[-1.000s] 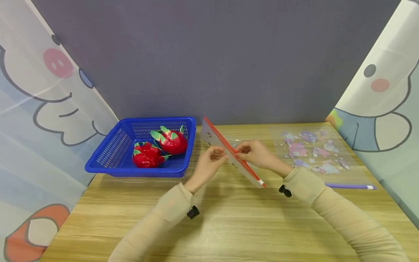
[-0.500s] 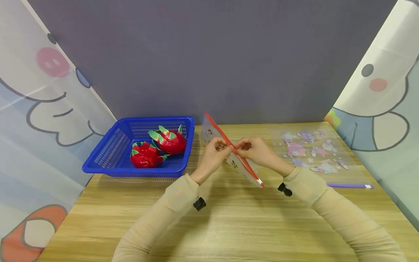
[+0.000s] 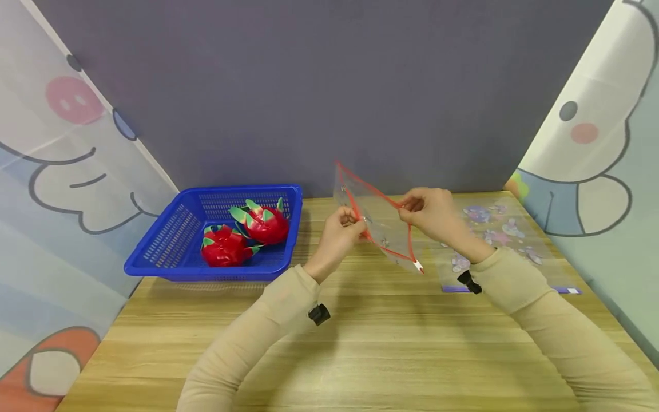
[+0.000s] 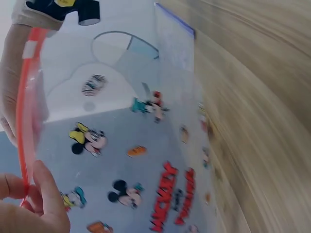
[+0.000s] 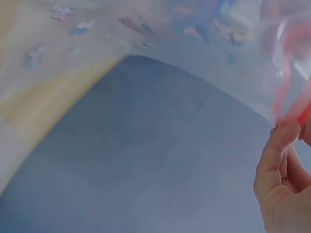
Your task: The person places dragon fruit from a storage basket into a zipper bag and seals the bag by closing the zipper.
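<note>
A clear zipper bag with a red top edge and printed cartoon figures is held above the table, its mouth spread apart. My left hand pinches the near red edge between thumb and fingers. On the far side, my right hand pinches the other red edge. The white slider sits at the bag's lower right corner. In the right wrist view the thumb and fingers of the right hand grip the red strip. The bag looks flat inside, with nothing visible in it.
A blue plastic basket at the left holds two red dragon fruits with green tips. A second clear bag with a purple zipper lies flat on the wooden table at the right. A grey panel rises behind.
The right hand has moved up and to the right, drawing its red edge away from the left hand's. The bag's mouth has gone from nearly closed to wide apart.
</note>
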A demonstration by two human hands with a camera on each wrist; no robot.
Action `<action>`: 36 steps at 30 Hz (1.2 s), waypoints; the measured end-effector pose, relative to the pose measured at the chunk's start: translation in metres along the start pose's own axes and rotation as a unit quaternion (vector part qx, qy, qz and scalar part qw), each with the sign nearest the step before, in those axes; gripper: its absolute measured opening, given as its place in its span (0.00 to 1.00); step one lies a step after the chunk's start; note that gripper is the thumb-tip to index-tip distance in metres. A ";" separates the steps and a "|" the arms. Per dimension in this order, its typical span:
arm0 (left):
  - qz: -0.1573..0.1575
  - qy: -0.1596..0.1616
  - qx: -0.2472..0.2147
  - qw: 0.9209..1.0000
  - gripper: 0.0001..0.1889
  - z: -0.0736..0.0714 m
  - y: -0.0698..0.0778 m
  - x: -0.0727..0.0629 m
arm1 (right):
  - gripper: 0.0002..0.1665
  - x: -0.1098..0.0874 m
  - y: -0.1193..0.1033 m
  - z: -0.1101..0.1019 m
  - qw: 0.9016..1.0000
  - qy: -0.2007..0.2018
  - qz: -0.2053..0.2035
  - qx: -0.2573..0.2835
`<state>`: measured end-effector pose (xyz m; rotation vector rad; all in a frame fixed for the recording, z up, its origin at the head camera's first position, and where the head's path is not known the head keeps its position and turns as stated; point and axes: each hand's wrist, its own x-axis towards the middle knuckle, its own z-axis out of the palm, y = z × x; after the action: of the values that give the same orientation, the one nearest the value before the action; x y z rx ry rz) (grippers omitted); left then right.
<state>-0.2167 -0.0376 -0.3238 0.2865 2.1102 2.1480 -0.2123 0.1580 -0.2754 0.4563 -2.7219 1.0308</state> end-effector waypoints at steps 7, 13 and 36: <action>0.004 0.002 0.010 1.000 0.06 0.009 -0.002 0.003 | 0.06 -0.014 -0.005 -0.040 0.991 0.097 -0.038 -0.088; 0.000 -0.002 0.014 1.000 0.06 0.008 -0.006 0.001 | 0.05 -0.018 -0.002 -0.064 0.982 0.127 -0.018 -0.140; 0.026 0.015 -0.031 0.999 0.07 -0.003 0.011 -0.007 | 0.07 -0.021 -0.027 -0.108 0.963 0.187 -0.015 -0.193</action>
<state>-0.2104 -0.0420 -0.3131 0.3083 2.0705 2.2548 -0.1749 0.2152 -0.1854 0.2078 -2.4736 0.4918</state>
